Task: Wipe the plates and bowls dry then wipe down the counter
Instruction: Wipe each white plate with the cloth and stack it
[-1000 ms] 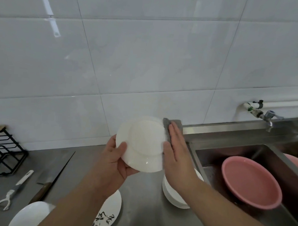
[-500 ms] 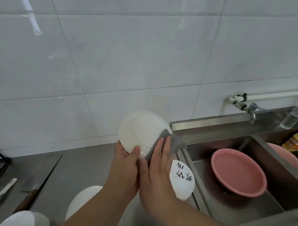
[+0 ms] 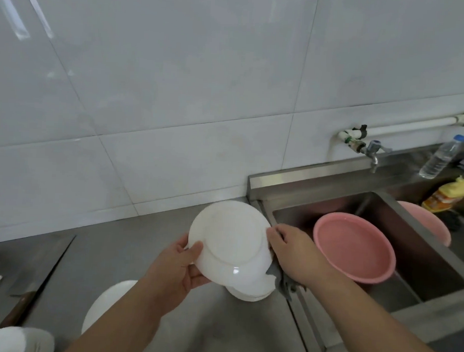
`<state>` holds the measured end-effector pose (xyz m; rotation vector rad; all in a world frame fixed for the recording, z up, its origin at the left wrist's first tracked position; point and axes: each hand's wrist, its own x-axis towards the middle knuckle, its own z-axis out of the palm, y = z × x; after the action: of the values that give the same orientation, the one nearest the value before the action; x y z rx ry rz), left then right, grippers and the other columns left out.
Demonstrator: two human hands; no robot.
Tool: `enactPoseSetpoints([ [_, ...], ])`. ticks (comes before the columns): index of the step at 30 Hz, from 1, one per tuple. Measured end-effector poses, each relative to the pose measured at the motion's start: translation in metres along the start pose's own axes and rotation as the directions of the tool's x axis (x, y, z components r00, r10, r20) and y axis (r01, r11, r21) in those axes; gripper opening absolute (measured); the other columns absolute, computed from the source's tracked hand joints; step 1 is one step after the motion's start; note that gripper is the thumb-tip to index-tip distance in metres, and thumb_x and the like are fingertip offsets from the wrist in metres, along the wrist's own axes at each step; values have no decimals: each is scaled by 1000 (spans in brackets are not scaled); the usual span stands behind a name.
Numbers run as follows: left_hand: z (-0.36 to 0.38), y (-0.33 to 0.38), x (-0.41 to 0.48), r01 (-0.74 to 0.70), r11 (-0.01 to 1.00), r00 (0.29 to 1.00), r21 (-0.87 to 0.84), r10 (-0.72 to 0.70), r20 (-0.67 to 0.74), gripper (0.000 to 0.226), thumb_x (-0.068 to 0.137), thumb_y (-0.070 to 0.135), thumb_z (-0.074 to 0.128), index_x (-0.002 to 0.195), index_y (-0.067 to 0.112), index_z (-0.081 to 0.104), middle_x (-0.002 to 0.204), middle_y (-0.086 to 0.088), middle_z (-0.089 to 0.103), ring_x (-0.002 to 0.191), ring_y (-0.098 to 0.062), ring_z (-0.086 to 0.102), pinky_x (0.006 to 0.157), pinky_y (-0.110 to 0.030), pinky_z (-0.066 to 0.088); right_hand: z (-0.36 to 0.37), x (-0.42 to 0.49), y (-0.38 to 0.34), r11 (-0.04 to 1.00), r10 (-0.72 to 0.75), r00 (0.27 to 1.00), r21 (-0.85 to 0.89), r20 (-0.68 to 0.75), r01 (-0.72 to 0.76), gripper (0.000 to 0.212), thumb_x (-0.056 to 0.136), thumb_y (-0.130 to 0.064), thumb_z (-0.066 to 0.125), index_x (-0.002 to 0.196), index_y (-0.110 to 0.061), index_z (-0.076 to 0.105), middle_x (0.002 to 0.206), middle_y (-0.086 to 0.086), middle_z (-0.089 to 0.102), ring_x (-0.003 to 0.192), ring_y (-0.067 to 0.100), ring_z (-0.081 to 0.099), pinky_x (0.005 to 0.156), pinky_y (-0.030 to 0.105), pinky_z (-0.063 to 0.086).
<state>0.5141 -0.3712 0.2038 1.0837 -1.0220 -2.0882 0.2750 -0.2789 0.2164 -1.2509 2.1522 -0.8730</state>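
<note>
Holding plate [image 3: 230,242] above the bench [image 3: 102,250].
Left hand [image 3: 179,266] grips its rim at 8 o'clock; right hand [image 3: 296,253] curls round a cloth [image 3: 281,279] at 3 o'clock, seemingly touching the rim.

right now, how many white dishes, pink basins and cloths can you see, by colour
White ceramic dishes: 4 (round plate in left hand, stack under it counted as one, dish by left forearm, dish at bottom-left)
Pink plastic basins: 2 (near basin, far-right basin)
Grey cloth in right hand: 1
Total: 7
</note>
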Motion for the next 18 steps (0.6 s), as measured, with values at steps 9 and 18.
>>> enactPoseSetpoints([
  [9, 19, -71, 48, 171, 887, 954, 429, -39, -299, 27, 95, 17, 73, 121, 15, 67, 104, -13, 75, 75, -29, 77, 62, -37, 62, 6, -11, 88, 875, 378, 902, 236, 208, -422, 45, 107, -41, 48, 92, -8, 75, 97, 7, 77, 102, 26, 70, 96, 39, 51],
  [18, 49, -99, 59, 122, 971, 967, 207, -68, -247, 44, 106, 57, 37, 117, 23, 61, 115, 6, 69, 116, -11, 63, 104, -31, 47, 4, 7, 119, 840, 334, 928, 395, 165, -373, 35, 103, -31, 49, 76, -14, 65, 74, -1, 69, 72, 18, 61, 74, 34, 47],
])
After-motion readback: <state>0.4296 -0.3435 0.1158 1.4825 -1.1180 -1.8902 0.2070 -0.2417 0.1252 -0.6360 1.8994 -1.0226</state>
